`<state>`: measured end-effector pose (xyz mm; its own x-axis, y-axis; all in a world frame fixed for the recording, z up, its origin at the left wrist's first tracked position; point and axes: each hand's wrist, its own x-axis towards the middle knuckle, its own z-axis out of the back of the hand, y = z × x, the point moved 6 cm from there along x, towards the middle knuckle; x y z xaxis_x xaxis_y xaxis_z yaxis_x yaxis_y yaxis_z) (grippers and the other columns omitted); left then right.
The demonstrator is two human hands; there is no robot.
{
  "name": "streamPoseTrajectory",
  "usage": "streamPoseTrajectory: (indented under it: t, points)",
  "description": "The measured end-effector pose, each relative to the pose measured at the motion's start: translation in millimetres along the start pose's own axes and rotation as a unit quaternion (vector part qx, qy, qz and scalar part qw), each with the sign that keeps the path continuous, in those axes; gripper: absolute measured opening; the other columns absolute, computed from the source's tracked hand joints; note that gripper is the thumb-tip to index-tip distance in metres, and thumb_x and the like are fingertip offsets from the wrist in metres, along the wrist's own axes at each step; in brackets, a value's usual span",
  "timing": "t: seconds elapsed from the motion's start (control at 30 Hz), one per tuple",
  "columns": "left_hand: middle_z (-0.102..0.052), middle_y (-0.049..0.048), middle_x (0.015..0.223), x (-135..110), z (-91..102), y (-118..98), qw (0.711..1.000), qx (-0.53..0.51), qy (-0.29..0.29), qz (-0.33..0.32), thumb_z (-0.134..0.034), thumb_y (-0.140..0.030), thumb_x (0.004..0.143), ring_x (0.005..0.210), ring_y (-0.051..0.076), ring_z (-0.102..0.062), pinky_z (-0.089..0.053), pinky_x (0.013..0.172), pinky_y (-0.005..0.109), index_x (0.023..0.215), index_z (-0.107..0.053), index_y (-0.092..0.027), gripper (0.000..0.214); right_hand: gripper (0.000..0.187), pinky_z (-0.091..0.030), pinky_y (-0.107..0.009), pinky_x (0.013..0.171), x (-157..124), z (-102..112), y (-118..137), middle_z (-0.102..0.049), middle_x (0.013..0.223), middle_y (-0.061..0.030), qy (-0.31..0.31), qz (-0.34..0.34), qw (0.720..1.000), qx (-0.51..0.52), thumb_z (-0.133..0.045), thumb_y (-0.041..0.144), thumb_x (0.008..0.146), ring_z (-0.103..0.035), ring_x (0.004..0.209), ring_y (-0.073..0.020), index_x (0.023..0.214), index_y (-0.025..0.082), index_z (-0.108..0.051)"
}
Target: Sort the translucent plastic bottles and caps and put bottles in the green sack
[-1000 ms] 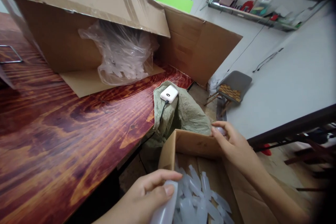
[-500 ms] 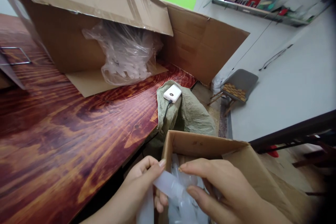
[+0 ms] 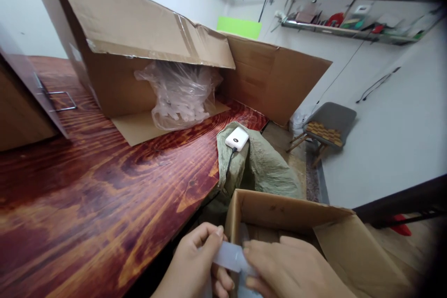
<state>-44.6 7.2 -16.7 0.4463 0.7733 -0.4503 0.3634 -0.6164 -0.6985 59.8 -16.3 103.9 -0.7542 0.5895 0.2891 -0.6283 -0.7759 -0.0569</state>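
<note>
A translucent whitish plastic tube spans the gap between my hands, over the near edge of an open cardboard box. My left hand pinches its left end between thumb and curled fingers. Closed round its right end, my right hand hides that part. A second pale, translucent length shows below my left hand, mostly covered by it. Inside the small cardboard box lie clear plastic pieces, largely hidden behind my hands.
A wooden table fills the left. On it a large cardboard box lies open, with a clear bag of translucent tubes. A white device with a cable rests on a green sack. Beyond stands a grey chair.
My right hand's fingers have gone from spread beside the tube to closed on its right end. The view has tilted upward, so everything sits lower and farther right.
</note>
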Motion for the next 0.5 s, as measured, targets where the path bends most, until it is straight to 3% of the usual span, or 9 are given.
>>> streamPoseTrajectory:
  t: [0.1, 0.17, 0.27, 0.33, 0.4, 0.5]
  points:
    - [-0.055, -0.0028, 0.039, -0.9, 2.9, -3.9, 0.999, 0.048, -0.018, -0.019, -0.064, -0.073, 0.069, 0.031, 0.007, -0.043, -0.030, 0.034, 0.014, 0.077, -0.049, -0.019, 0.057, 0.063, -0.031, -0.028, 0.043, -5.0, -10.7, -10.4, -0.057, 0.051, 0.0019, 0.003, -0.103, 0.994, 0.026, -0.011, 0.048, 0.103, -0.054, 0.043, -0.0106, 0.065, 0.020, -0.053]
    - [-0.053, -0.0038, 0.037, -1.3, 4.8, -6.7, 0.997, 0.061, -0.029, -0.027, -0.062, -0.073, 0.070, 0.030, 0.007, -0.040, -0.028, 0.033, 0.014, 0.076, -0.049, -0.019, 0.056, 0.060, -0.029, -0.029, 0.043, -7.0, -9.6, -7.7, -0.056, 0.052, 0.0025, -0.023, -0.061, 0.998, 0.003, -0.011, 0.047, 0.103, -0.052, 0.043, -0.0112, 0.081, 0.019, -0.059]
    - [-0.049, -0.0048, 0.035, -2.3, 5.8, -11.6, 0.997, 0.065, -0.037, -0.038, -0.064, -0.070, 0.071, 0.028, 0.007, -0.036, -0.025, 0.032, 0.015, 0.072, -0.048, -0.019, 0.053, 0.033, -0.025, -0.030, 0.043, -8.3, -4.3, 1.6, -0.054, 0.052, 0.0055, -0.038, 0.057, 0.995, -0.071, -0.025, 0.032, 0.104, -0.046, 0.040, -0.0122, 0.113, 0.021, -0.055]
    - [-0.047, -0.0052, 0.034, -2.5, 6.3, -13.8, 0.996, 0.063, -0.042, -0.044, -0.065, -0.068, 0.071, 0.027, 0.007, -0.035, -0.024, 0.032, 0.016, 0.070, -0.049, -0.019, 0.052, 0.037, -0.028, -0.030, 0.045, -6.9, -2.6, -1.4, -0.056, 0.056, 0.0041, -0.015, 0.049, 0.996, -0.075, -0.023, 0.036, 0.104, -0.049, 0.044, -0.0127, 0.111, 0.021, -0.056]
    - [-0.045, -0.0053, 0.033, -1.8, 7.1, -13.9, 0.996, 0.063, -0.047, -0.045, -0.065, -0.069, 0.071, 0.026, 0.007, -0.035, -0.024, 0.032, 0.016, 0.068, -0.050, -0.019, 0.052, 0.054, -0.032, -0.030, 0.047, -4.8, 0.9, -5.9, -0.059, 0.059, 0.0014, -0.012, 0.014, 0.998, -0.059, -0.013, 0.047, 0.103, -0.054, 0.048, -0.0134, 0.109, 0.017, -0.057]
    - [-0.044, -0.0053, 0.031, 0.7, 8.7, -13.0, 0.995, 0.063, -0.050, -0.051, -0.064, -0.070, 0.070, 0.025, 0.008, -0.034, -0.026, 0.030, 0.016, 0.067, -0.051, -0.019, 0.053, 0.035, -0.027, -0.029, 0.044, -2.4, 6.6, -0.3, -0.055, 0.054, 0.0050, -0.029, 0.055, 0.995, -0.075, -0.024, 0.032, 0.104, -0.047, 0.041, -0.0124, 0.116, 0.020, -0.055]
